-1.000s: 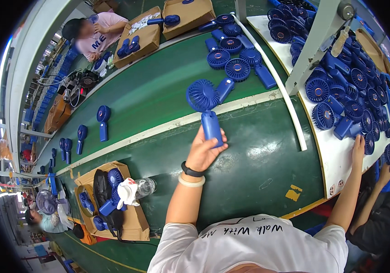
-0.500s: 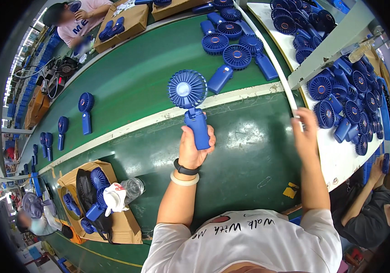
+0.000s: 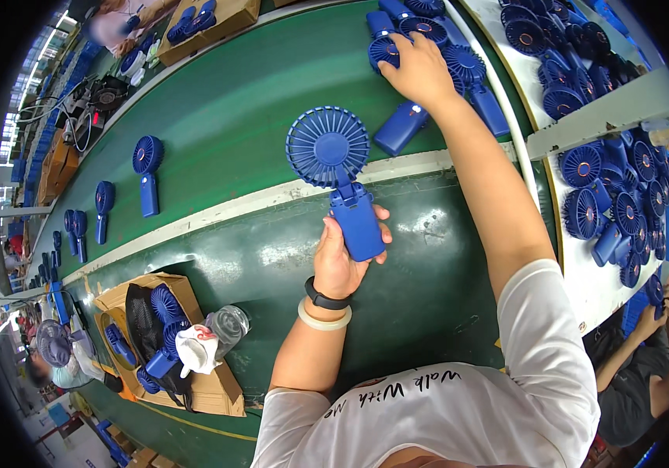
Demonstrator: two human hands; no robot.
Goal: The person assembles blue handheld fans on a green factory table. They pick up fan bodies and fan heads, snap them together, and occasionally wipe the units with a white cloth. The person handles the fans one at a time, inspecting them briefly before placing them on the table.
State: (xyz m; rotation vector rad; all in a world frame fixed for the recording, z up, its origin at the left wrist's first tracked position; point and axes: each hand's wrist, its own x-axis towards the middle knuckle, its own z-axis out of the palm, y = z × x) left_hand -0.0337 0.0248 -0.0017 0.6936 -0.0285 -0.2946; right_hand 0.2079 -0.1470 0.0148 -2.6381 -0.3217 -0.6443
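Note:
My left hand [image 3: 344,261] is wrapped around the handle of a blue handheld fan [image 3: 359,226], holding it upright with its round slatted head above my fingers. Farther off, my right hand [image 3: 422,74] reaches over a cluster of blue handheld fans on the green conveyor belt. Its thumb and fingers are spread over the fan heads; what lies under the palm is hidden. One fan's handle [image 3: 401,129] sticks out below that hand, and another fan [image 3: 467,66] lies just to its right.
More fans [image 3: 147,175] lie spaced along the belt at left. A cardboard tray [image 3: 229,390] holds fans and a black pouch, beside a clear plastic bottle [image 3: 231,324] and white cloth. A white pipe [image 3: 515,132] runs by a white table [image 3: 564,257] heaped with fans. Co-workers sit around.
My right hand has swung from the white pipe up and left onto the fan cluster. The fan in my left hand has shifted slightly right and appears larger.

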